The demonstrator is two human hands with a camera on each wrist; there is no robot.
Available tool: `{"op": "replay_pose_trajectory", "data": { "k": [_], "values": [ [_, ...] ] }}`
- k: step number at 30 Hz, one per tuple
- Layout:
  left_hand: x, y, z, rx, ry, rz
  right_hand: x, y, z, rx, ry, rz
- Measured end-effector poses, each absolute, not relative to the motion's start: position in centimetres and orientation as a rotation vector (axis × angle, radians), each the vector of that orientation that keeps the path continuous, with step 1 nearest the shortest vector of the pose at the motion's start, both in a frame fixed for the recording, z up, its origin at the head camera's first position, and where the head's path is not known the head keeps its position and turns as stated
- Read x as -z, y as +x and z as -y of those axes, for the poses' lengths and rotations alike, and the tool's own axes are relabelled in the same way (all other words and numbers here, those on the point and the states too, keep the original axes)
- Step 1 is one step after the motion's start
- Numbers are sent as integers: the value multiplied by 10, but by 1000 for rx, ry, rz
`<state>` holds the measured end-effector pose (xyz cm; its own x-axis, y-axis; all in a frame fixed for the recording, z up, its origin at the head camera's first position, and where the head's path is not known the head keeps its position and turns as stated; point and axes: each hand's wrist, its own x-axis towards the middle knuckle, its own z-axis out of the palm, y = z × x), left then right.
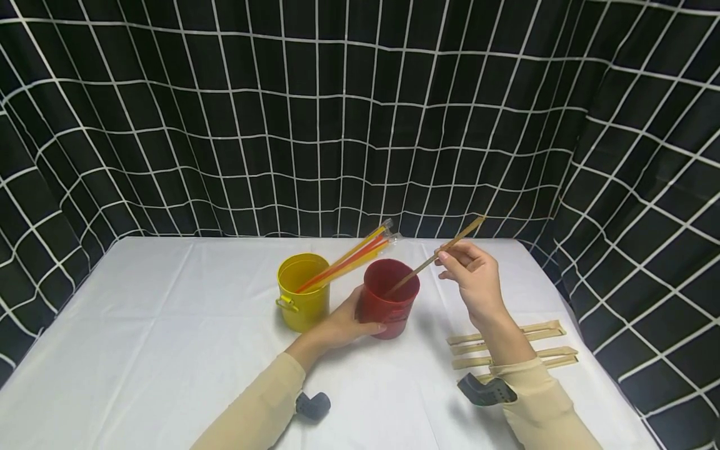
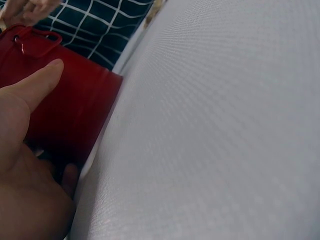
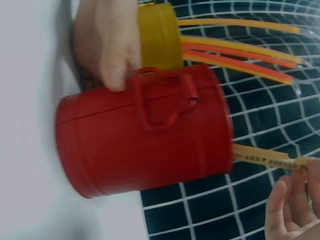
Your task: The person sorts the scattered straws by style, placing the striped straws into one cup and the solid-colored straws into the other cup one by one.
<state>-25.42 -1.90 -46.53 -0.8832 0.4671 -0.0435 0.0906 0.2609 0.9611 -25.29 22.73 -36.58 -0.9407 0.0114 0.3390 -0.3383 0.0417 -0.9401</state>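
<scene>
My left hand holds the red bucket low on its side, the thumb across the front; the bucket stands upright on the table. In the right wrist view its wire handle hangs on the wall. My right hand pinches a thin stick in a printed tan paper wrapper between thumb and fingers. This stick slants, its lower end inside the red bucket and its upper end sticking out past the hand. Beside the red bucket stands a yellow bucket with several orange and yellow straws in clear wrappers leaning out.
Several more paper-wrapped sticks lie on the white tablecloth at the right, partly beneath the right forearm. A black curtain with a white grid surrounds the table at the back and sides.
</scene>
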Motion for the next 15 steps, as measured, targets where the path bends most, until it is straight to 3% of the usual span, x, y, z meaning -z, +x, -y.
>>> {"op": "replay_pose_trajectory", "data": {
  "k": [15],
  "values": [
    [467, -256, 20, -1668, 524, -2212, 393, -262, -216, -1921, 274, 2376]
  ]
}}
